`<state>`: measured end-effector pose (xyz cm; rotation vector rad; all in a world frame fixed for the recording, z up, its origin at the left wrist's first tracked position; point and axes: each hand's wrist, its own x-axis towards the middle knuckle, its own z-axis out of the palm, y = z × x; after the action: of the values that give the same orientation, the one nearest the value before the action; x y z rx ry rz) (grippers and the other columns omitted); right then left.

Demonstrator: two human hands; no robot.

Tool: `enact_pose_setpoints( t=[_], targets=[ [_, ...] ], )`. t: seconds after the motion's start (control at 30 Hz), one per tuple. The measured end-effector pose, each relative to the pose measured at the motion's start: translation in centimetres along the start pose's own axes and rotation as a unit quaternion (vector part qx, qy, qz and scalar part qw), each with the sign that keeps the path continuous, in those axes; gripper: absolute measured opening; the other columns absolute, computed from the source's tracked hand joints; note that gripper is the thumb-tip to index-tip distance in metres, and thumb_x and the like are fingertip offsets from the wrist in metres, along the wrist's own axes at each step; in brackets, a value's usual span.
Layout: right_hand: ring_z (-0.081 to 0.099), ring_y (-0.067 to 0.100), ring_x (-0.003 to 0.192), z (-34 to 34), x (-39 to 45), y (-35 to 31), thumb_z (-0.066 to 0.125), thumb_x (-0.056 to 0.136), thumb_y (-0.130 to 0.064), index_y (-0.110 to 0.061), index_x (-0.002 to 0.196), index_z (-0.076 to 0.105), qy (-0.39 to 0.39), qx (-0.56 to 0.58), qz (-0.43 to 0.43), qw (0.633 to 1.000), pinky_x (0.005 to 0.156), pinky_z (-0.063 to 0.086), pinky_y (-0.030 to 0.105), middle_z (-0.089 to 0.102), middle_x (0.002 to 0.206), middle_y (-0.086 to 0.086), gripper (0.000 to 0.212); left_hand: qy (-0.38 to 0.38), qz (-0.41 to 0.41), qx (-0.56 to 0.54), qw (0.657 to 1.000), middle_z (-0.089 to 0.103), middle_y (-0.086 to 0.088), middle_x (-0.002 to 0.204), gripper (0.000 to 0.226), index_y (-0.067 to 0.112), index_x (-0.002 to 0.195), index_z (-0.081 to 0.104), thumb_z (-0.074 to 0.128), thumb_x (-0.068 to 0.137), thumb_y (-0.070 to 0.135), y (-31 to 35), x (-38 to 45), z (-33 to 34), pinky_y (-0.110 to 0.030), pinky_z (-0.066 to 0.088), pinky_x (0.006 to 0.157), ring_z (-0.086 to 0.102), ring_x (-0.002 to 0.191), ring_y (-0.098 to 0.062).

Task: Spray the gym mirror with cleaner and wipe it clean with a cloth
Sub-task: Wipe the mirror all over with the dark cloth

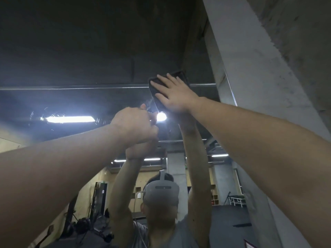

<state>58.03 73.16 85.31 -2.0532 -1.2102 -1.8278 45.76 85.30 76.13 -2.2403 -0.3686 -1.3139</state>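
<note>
1. The wiping step is in hand, high on the mirror (107, 72), near its upper right corner.
2. The right hand (172, 93) lies flat on a dark cloth (157, 97), fingers (155, 84) straight and a little spread, pressing the cloth to the glass.
3. The left hand (133, 125) is raised just beside and below it, fingers curled around something small; I cannot tell what it is, perhaps the sprayer, since a faint mist shows above it.
4. A streaky wet patch shines on the glass left of the hands, around the reflected strip light (69, 119), so I judge that part sprayed and not yet wiped.
5. The next move calls for a firm sweep of the cloth leftward and down through that patch, keeping the palm flat.
6. Edges: the mirror frame (230, 88) and a concrete pillar (265, 68) stand close on the right, leaving little room there; left and below the glass is open.
</note>
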Motion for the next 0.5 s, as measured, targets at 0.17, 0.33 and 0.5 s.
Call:
enact_pose_setpoints(
  t=[0.17, 0.33, 0.5],
  targets=[
    [0.011, 0.029, 0.156, 0.6, -2.9, 5.3, 0.024, 0.106, -0.053, -0.036, 0.163, 0.017, 0.078, -0.008, 0.189, 0.979, 0.127, 0.004, 0.044, 0.017, 0.17, 0.002, 0.06, -0.003, 0.001, -0.007, 1.0, 0.058, -0.002, 0.131, 0.012, 0.041, 0.096, 0.052, 0.041, 0.095, 0.042, 0.1, -0.1, 0.0, -0.037, 0.036, 0.079, 0.051, 0.095, -0.029],
    [0.0, 0.037, 0.157, 0.5, -2.8, 8.7, 0.022, 0.105, -0.055, -0.032, 0.164, 0.01, 0.074, 0.044, 0.373, 0.924, 0.127, -0.003, 0.049, 0.004, 0.172, 0.009, 0.064, 0.015, 0.008, 0.002, 1.0, 0.059, -0.002, 0.118, 0.018, 0.037, 0.097, 0.056, 0.039, 0.094, 0.043, 0.0, 0.0, -0.2, -0.035, 0.039, 0.071, 0.053, 0.088, -0.028],
    [-0.007, 0.037, 0.157, -0.6, 0.9, 5.9, 0.016, 0.107, -0.052, -0.04, 0.163, 0.005, 0.042, 0.057, 0.376, 0.924, 0.126, -0.006, 0.052, -0.003, 0.173, 0.002, 0.059, 0.015, 0.024, 0.012, 1.0, 0.05, -0.004, 0.142, 0.016, 0.039, 0.101, 0.051, 0.039, 0.094, 0.046, -0.4, -0.7, -0.3, -0.039, 0.049, 0.078, 0.057, 0.109, -0.036]
  ],
)
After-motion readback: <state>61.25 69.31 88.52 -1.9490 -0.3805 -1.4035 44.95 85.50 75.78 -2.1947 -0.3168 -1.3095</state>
